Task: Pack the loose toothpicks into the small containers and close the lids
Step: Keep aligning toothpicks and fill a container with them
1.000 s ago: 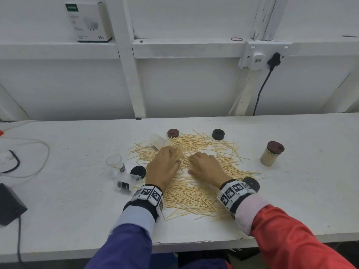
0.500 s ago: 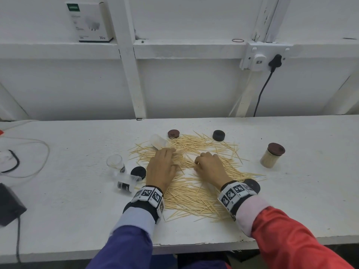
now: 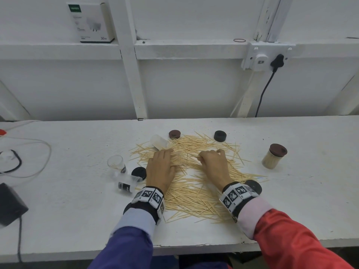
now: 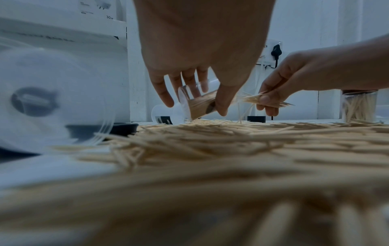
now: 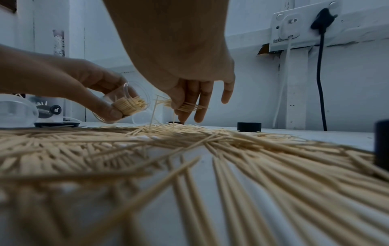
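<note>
A wide pile of loose toothpicks [image 3: 194, 183] covers the middle of the white table [image 3: 68, 210]. My left hand [image 3: 161, 167] grips a clear container [image 4: 197, 103] tipped on its side, partly filled with toothpicks [image 5: 130, 104], its mouth toward the right hand. My right hand [image 3: 213, 164] pinches a small bundle of toothpicks [image 5: 185, 106] just beside that mouth, a few sticks dangling to the pile. A filled container with a brown lid [image 3: 274, 156] stands at the right.
Three empty clear containers lie near: one upright [image 3: 115, 164], one on its side [image 3: 129, 183], one at the back [image 3: 159, 141]. Loose lids: brown [image 3: 174, 134], black [image 3: 220, 136], black [image 3: 139, 172], black [image 3: 252, 186]. Cables and a black box [image 3: 9, 204] sit left.
My right hand has drawn away to the right from the left hand and lifted a bundle of toothpicks. The left hand stays over the pile with the container.
</note>
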`<state>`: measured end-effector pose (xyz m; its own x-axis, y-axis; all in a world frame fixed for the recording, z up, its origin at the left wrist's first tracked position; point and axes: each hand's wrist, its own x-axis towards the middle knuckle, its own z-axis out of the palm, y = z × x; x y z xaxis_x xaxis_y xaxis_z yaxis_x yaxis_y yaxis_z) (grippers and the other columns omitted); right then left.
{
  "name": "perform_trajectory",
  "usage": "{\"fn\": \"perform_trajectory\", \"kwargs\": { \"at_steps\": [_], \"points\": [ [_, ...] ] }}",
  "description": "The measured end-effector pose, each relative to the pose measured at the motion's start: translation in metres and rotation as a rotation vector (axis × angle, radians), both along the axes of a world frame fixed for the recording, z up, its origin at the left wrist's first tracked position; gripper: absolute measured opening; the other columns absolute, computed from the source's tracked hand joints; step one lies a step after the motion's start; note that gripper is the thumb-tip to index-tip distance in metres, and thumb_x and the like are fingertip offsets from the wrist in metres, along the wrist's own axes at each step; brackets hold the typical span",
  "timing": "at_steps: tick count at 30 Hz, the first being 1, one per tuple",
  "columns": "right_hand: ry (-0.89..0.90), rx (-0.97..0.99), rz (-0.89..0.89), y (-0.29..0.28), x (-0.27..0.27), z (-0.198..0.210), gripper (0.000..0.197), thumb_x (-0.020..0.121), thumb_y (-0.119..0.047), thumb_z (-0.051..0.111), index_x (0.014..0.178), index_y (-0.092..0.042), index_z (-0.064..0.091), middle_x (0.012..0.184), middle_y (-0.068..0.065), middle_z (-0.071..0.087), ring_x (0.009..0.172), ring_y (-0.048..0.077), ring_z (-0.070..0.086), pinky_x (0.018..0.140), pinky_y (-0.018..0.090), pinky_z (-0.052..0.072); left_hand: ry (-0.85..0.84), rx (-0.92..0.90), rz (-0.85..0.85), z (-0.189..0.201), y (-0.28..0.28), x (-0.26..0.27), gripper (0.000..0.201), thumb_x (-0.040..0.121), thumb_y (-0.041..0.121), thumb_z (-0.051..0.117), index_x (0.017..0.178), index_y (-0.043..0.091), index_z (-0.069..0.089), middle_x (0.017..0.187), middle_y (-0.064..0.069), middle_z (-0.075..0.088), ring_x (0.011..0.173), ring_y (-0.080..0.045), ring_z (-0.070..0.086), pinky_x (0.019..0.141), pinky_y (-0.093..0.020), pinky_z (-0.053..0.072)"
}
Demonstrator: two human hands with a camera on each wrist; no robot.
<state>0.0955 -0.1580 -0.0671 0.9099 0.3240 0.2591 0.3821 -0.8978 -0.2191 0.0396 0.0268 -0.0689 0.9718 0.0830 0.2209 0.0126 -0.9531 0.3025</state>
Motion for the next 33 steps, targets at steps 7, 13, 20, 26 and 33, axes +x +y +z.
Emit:
{"fn": "perform_trajectory", "kwargs": {
  "at_steps": [7, 13, 20, 26, 33],
  "points": [
    [0.002, 0.051, 0.072, 0.0003, -0.0020, 0.0000, 0.017, 0.098, -0.021, 0.053, 0.092, -0.016, 0.068, 0.089, -0.003, 0.070, 0.088, 0.018, 0.060, 0.101, 0.037, 0.027, 0.007, -0.002, 0.007, -0.0024, 0.0004, 0.0008, 0.053, 0.089, 0.029, 0.057, 0.139, 0.016, 0.043, 0.134, -0.003, 0.052, 0.122, -0.022, 0.045, 0.093, -0.037, 0.040],
    [-0.006, 0.059, 0.104, 0.0014, -0.0009, -0.0010, 0.017, 0.098, -0.023, 0.054, 0.095, -0.016, 0.069, 0.089, -0.003, 0.069, 0.089, 0.019, 0.060, 0.101, 0.039, 0.032, 0.025, -0.010, -0.042, -0.0024, -0.0008, 0.0015, 0.053, 0.091, 0.035, 0.058, 0.139, 0.017, 0.042, 0.134, -0.001, 0.050, 0.124, -0.021, 0.043, 0.097, -0.036, 0.037],
    [-0.092, 0.126, 0.156, 0.0044, -0.0028, -0.0001, 0.013, 0.094, -0.019, 0.061, 0.095, -0.013, 0.072, 0.085, 0.000, 0.069, 0.082, 0.023, 0.061, 0.083, 0.038, 0.041, 0.032, -0.020, -0.076, -0.0029, -0.0005, 0.0014, 0.055, 0.090, 0.038, 0.059, 0.139, 0.020, 0.042, 0.134, 0.001, 0.051, 0.124, -0.019, 0.044, 0.099, -0.036, 0.039],
    [-0.127, 0.159, 0.194, 0.0062, -0.0032, -0.0001, 0.008, 0.088, -0.016, 0.069, 0.086, -0.011, 0.074, 0.073, 0.001, 0.065, 0.066, 0.025, 0.059, 0.062, 0.031, 0.037, -0.004, -0.067, -0.025, -0.0040, 0.0002, 0.0029, 0.057, 0.089, 0.052, 0.058, 0.136, 0.021, 0.046, 0.128, 0.004, 0.056, 0.119, -0.018, 0.049, 0.095, -0.036, 0.043],
    [-0.092, 0.162, 0.221, 0.0064, -0.0041, 0.0007, 0.010, 0.090, -0.019, 0.066, 0.091, -0.012, 0.074, 0.076, -0.001, 0.061, 0.066, 0.022, 0.058, 0.053, 0.027, 0.036, 0.015, -0.104, -0.125, -0.0022, -0.0035, 0.0010, 0.055, 0.089, 0.046, 0.061, 0.136, 0.022, 0.046, 0.127, 0.005, 0.056, 0.118, -0.016, 0.049, 0.095, -0.034, 0.040]
  ]
}}
